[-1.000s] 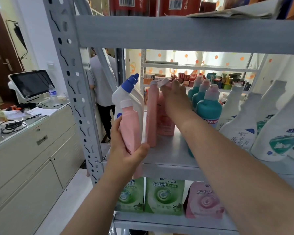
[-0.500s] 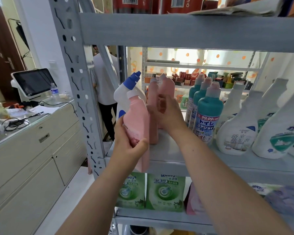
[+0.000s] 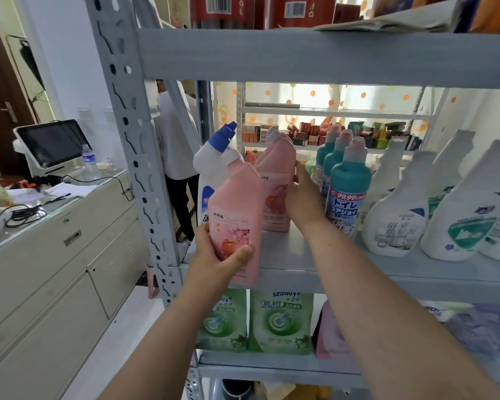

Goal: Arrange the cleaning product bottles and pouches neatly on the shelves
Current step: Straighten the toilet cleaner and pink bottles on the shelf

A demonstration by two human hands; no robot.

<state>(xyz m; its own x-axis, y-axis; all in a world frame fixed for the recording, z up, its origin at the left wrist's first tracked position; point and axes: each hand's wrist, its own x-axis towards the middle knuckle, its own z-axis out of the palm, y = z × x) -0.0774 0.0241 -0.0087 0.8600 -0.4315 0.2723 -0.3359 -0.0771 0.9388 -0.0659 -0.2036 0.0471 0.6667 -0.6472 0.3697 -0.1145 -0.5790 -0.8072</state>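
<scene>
My left hand (image 3: 215, 259) grips a pink bottle (image 3: 234, 215) with a white cap, holding it tilted just in front of the middle shelf (image 3: 286, 255). Behind it stands a white bottle with a blue cap (image 3: 211, 166). My right hand (image 3: 302, 194) wraps around the right side of a pink bottle (image 3: 274, 183) standing further back on the shelf, with another pink bottle close behind it. Teal bottles (image 3: 348, 180) and white spray bottles (image 3: 399, 209) stand to the right. Green pouches (image 3: 280, 321) and a pink pouch (image 3: 326, 333) stand on the shelf below.
The grey perforated shelf post (image 3: 139, 157) stands left of my left hand. A beige counter (image 3: 55, 249) with a screen (image 3: 52, 145) and cables lies further left. A person (image 3: 173, 151) stands behind the rack. Another stocked rack (image 3: 329, 134) shows through the shelf.
My left hand has turned its pink bottle so the label faces me. My right hand moved from the bottle tops down to the side of the pink bottles on the shelf.
</scene>
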